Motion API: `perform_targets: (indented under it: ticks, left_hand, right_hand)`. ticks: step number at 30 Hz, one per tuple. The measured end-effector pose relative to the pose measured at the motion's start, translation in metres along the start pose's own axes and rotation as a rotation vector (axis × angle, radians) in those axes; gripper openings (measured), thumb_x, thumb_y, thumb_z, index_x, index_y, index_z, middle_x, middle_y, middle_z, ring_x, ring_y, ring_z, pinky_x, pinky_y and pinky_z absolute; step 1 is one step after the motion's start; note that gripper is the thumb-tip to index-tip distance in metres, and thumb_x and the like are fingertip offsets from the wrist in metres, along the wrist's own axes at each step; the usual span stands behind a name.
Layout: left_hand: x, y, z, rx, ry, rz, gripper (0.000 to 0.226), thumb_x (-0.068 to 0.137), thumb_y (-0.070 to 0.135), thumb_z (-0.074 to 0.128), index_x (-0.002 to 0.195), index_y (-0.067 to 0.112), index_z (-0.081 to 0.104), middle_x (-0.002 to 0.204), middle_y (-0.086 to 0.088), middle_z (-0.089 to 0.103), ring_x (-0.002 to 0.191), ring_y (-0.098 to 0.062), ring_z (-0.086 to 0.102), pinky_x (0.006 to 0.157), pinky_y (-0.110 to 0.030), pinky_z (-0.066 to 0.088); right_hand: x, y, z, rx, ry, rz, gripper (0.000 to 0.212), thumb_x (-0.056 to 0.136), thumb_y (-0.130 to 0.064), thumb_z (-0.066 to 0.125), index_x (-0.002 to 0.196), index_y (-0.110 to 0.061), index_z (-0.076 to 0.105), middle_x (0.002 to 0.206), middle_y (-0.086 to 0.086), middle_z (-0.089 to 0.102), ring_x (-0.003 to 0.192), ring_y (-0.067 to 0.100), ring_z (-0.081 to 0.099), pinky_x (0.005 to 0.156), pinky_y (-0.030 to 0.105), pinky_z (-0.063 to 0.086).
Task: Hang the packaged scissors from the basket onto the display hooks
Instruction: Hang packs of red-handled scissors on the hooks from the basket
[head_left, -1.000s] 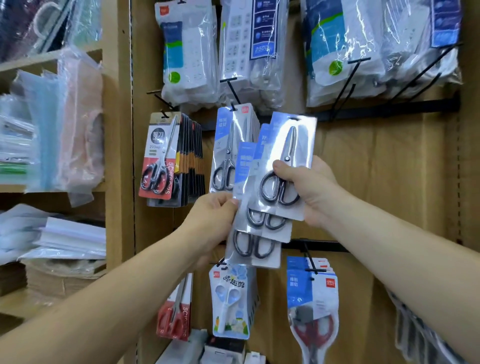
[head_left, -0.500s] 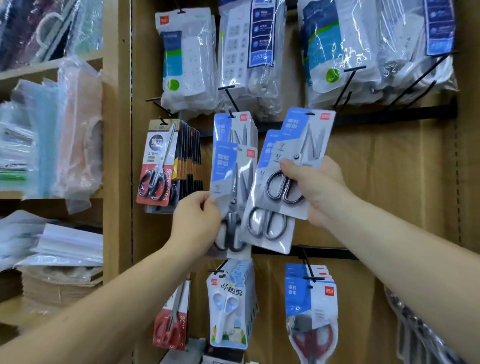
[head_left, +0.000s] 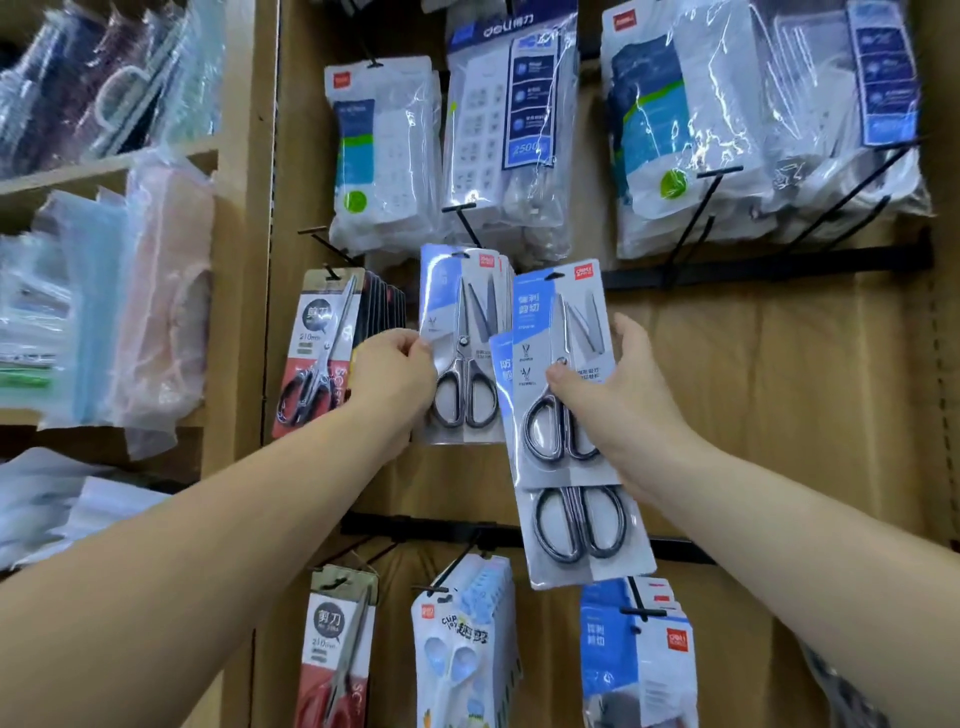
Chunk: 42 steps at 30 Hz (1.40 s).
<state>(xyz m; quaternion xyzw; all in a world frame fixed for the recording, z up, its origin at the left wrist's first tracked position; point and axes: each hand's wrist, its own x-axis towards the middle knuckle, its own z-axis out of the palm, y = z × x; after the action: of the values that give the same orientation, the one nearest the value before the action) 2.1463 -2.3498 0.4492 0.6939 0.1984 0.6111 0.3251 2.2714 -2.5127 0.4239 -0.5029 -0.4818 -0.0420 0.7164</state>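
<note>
At nine o'clock, left hand (head_left: 397, 384): pinches the left edge of one scissors pack (head_left: 465, 338).
Change: that pack has risen from mid-air to the hook (head_left: 467, 223) at twelve o'clock and now lies against the hung packs (head_left: 505, 270); whether its hole is threaded is unclear.
Right hand (head_left: 623, 410): at three o'clock, clamped on two more packs (head_left: 563, 338), fanned.
Meaning: one nearly hung, two left.
Materials: glossy clear blister on stiff blue-white card; steel blades, dark loop handles; thin black wire hook.
Basket: out of view.
</note>
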Motion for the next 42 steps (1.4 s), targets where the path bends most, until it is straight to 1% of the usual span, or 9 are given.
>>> perform_targets:
  ticks: [6,10,12,15,18,25,31,36,42]
  left_hand:
    - [0.008,0.002,0.01,0.038,-0.016,-0.008,0.024,0.108,0.021,0.053,0.092,0.015,0.07,0.084,-0.003,0.065,0.068,-0.008,0.054,0.051,-0.019,0.042]
    - [0.014,0.002,0.012,0.01,0.01,-0.029,0.028,0.106,0.018,0.053,0.084,0.01,0.067,0.085,-0.014,0.068,0.071,-0.015,0.059,0.058,-0.03,0.052]
    - [0.015,-0.002,0.014,-0.052,-0.013,-0.08,0.029,0.107,0.021,0.05,0.087,0.006,0.067,0.087,-0.021,0.07,0.074,-0.023,0.064,0.065,-0.043,0.063]
    - [0.016,-0.007,0.015,-0.079,-0.026,-0.119,0.04,0.107,0.021,0.047,0.068,0.015,0.052,0.064,-0.008,0.055,0.058,-0.025,0.055,0.048,-0.032,0.048]
    - [0.022,-0.009,0.015,0.007,-0.023,-0.09,0.035,0.104,0.019,0.051,0.074,0.004,0.062,0.073,-0.012,0.068,0.055,-0.023,0.062,0.048,-0.036,0.053]
    - [0.044,-0.024,0.009,0.282,-0.034,0.019,0.037,0.099,0.028,0.064,0.071,0.005,0.066,0.074,-0.019,0.071,0.071,-0.038,0.073,0.071,-0.05,0.066]
    - [0.013,-0.032,0.003,0.349,0.038,0.131,0.021,0.096,0.028,0.072,0.109,0.018,0.059,0.108,-0.003,0.061,0.094,-0.021,0.062,0.079,-0.037,0.055]
    - [-0.055,-0.027,-0.006,0.189,-0.071,0.257,0.009,0.1,0.03,0.068,0.104,0.023,0.064,0.1,0.001,0.062,0.085,-0.012,0.06,0.075,-0.029,0.052]
    - [-0.094,-0.006,-0.017,0.049,-0.396,0.12,0.022,0.095,0.042,0.073,0.087,0.021,0.076,0.064,0.011,0.061,0.06,-0.002,0.054,0.058,-0.02,0.045]
  right_hand:
    - [0.003,0.004,-0.005,-0.028,0.0,-0.058,0.054,0.099,-0.003,0.069,0.123,-0.05,0.056,0.112,-0.022,0.074,0.1,-0.005,0.072,0.093,0.024,0.056]
    - [0.002,0.01,-0.009,-0.033,-0.02,-0.028,0.049,0.1,-0.007,0.069,0.137,-0.037,0.057,0.116,-0.016,0.076,0.105,0.004,0.074,0.101,0.04,0.058]
    - [0.002,0.012,-0.011,-0.022,-0.022,-0.017,0.051,0.1,-0.008,0.069,0.138,-0.039,0.057,0.116,-0.018,0.076,0.106,0.005,0.074,0.101,0.039,0.058]
    - [0.002,0.014,-0.011,-0.001,-0.032,-0.007,0.05,0.099,-0.007,0.07,0.124,-0.048,0.057,0.105,-0.024,0.077,0.097,-0.002,0.074,0.092,0.029,0.058]
    - [0.001,0.018,-0.01,-0.001,-0.029,0.015,0.05,0.099,-0.007,0.071,0.119,-0.05,0.055,0.104,-0.024,0.077,0.097,-0.002,0.074,0.094,0.029,0.058]
    - [-0.005,0.02,-0.01,0.039,-0.049,0.033,0.049,0.099,-0.007,0.071,0.105,-0.053,0.057,0.098,-0.027,0.077,0.096,0.001,0.076,0.093,0.035,0.061]
    - [-0.01,0.016,-0.01,0.084,-0.008,0.053,0.059,0.098,-0.009,0.073,0.141,-0.044,0.053,0.12,-0.013,0.077,0.109,0.012,0.075,0.101,0.046,0.059]
    - [-0.006,0.018,-0.001,0.14,0.036,0.062,0.072,0.097,-0.01,0.074,0.157,-0.034,0.041,0.128,-0.009,0.074,0.11,0.015,0.075,0.096,0.046,0.062]
    - [-0.002,0.008,0.014,0.215,0.128,0.037,0.04,0.099,-0.001,0.068,0.121,-0.034,0.06,0.108,-0.009,0.079,0.092,0.009,0.078,0.075,0.03,0.064]
